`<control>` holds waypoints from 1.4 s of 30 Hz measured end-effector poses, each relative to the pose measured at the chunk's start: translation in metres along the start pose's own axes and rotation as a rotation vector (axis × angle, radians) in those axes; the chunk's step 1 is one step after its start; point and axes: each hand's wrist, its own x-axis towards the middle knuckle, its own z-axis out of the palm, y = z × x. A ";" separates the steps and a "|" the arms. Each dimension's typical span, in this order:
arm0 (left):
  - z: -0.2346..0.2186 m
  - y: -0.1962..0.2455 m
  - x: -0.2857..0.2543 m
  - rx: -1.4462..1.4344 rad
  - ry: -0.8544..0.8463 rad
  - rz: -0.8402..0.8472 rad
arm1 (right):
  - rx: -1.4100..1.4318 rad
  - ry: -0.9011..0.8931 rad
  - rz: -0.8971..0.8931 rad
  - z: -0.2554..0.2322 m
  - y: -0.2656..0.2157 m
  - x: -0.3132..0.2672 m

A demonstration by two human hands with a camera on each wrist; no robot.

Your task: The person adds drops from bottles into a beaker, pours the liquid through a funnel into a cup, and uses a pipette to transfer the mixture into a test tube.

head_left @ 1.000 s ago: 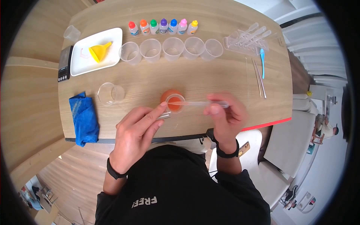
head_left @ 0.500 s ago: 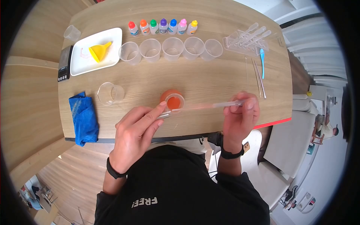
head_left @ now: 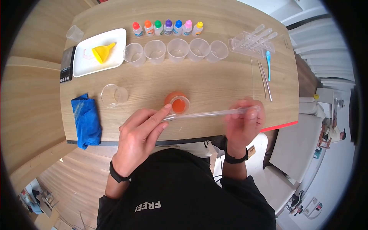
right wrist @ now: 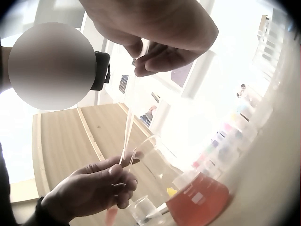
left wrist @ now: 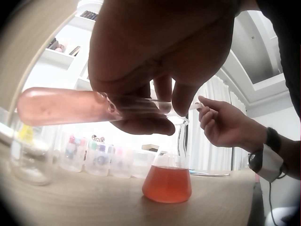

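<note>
My left hand [head_left: 140,132] grips a glass test tube [left wrist: 61,107] with pale orange-pink liquid in its rounded end. In the left wrist view the tube lies nearly level. My right hand [head_left: 245,119] pinches the bulb end of a clear plastic pipette [head_left: 207,114], whose tip is at the tube's mouth by the left fingertips. Just beyond the left fingertips, a conical glass flask [left wrist: 167,183] of orange-red liquid stands on the table.
Behind the flask are a row of clear cups [head_left: 178,50], dropper bottles with coloured caps [head_left: 168,28] and a tube rack [head_left: 251,44]. At left lie a white tray [head_left: 82,68] with a yellow funnel [head_left: 101,54], a glass beaker [head_left: 111,96] and a blue cloth [head_left: 86,122].
My right hand has moved right and slightly toward me, bringing the pipette tip from over the flask to the test tube's mouth. The pipette's pinkish stem now looks clear. The left hand stays put.
</note>
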 end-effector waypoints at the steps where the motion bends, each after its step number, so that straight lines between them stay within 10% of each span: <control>1: 0.000 0.000 0.000 -0.002 -0.001 -0.002 | 0.001 0.016 -0.033 -0.004 0.000 0.002; 5: 0.001 0.000 0.000 -0.011 0.002 -0.004 | -0.204 -0.034 -0.198 -0.003 -0.004 0.008; 8: 0.005 -0.003 0.001 -0.003 0.059 0.016 | -0.636 -0.408 -0.364 0.015 -0.012 0.020; 18: -0.001 0.000 0.001 -0.010 -0.005 -0.012 | -0.692 -0.565 -0.107 0.039 0.006 0.012; 42: 0.008 -0.003 0.001 -0.001 0.114 0.021 | -0.098 -0.026 -0.021 -0.006 -0.001 0.010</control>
